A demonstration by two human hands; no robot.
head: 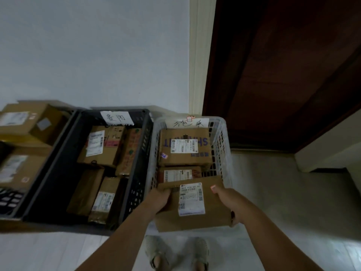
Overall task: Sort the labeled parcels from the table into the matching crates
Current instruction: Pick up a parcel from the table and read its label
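Note:
I hold a brown cardboard parcel (210,218) with a white shipping label over the near end of the white crate (224,153). My left hand (159,200) grips its left edge and my right hand (227,200) grips its right edge, thumb on top. Inside the white crate lie a large labeled box (184,159) and a smaller reddish parcel (179,174) in front of it. A handwritten paper tag (187,122) is fixed to the crate's far rim.
A black crate (64,159) with its own paper tag (116,117) stands left of the white one and holds several parcels. Another crate with boxes (21,124) is at the far left. A dark wooden door (283,75) is at the right. My sandaled feet (175,253) are below.

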